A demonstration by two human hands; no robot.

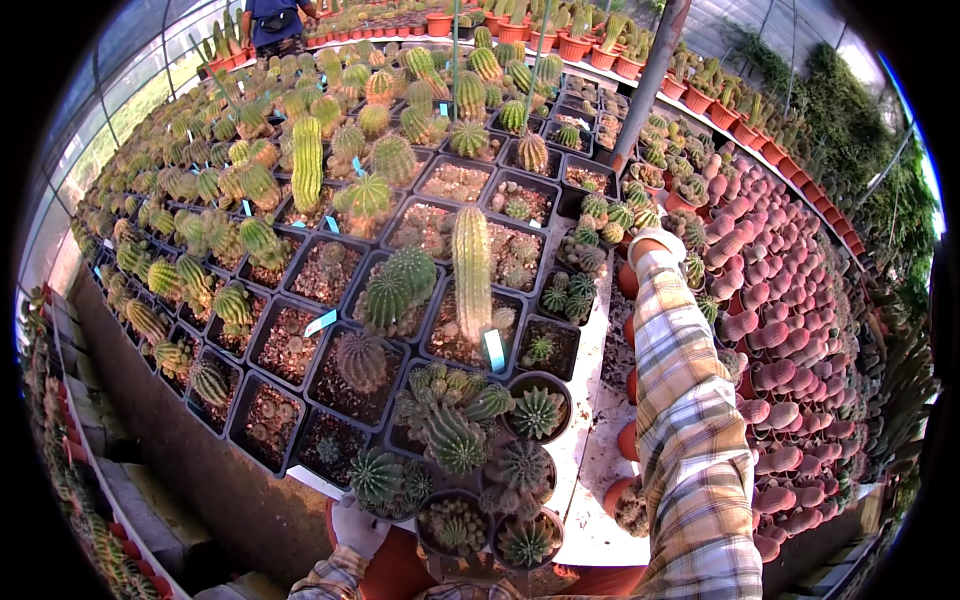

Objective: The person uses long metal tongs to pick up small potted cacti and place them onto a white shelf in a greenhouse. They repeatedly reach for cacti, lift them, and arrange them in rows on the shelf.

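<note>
My right arm, in a plaid sleeve, reaches far forward along the right side of the bench. My right hand (655, 238), in a white glove, is beside a cluster of small potted cacti (606, 217); its fingers are hidden behind the wrist. Gloved in white too, my left hand (358, 525) rests at the near bench edge, by a black pot of ribbed cacti (377, 478). Whether it grips that pot I cannot tell. A tall columnar cactus (472, 274) stands in a square black pot between the hands, with a pale blue tag (494, 349) beside it.
Square black pots of cacti cover the bench. Reddish cacti (776, 375) crowd the right side. A slanted metal post (651, 82) rises beyond my right hand. Orange pots (574, 49) line the far edge. A person (276, 26) stands at the far left. White bench top (592, 517) shows near me.
</note>
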